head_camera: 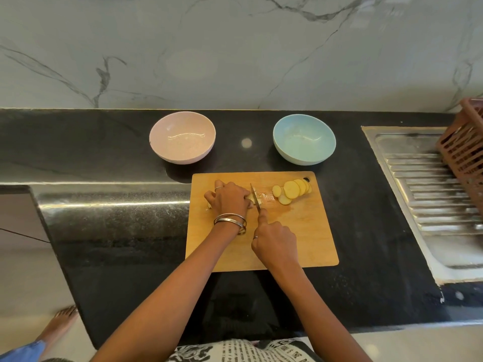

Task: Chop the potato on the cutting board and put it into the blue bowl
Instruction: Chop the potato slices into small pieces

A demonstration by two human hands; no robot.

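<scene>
**Slicing a potato at the middle of the board**

Slicing is under way on the wooden cutting board (300, 231), which lies on the dark counter (117, 231). The left hand (230, 199) lies over the uncut potato (251, 197), fingers curled down onto it and pinning it to the board; only a pale end of the potato shows past the fingertips, on the hand's right side. The knife (255, 198) stands against that exposed end, blade pointing away from the person. The right hand (274, 241) grips the knife's handle, forefinger stretched along the spine; the handle itself is hidden in the fist. To the right, apart from both hands, a heap of round slices (292, 190) lies overlapping near the board's far right corner. Beyond the board stand a blue bowl (304, 142), on the right, and a pink bowl (182, 141), on the left. A steel sink drainer (431, 205) and a brown basket (465, 150) sit at the far right.
</scene>
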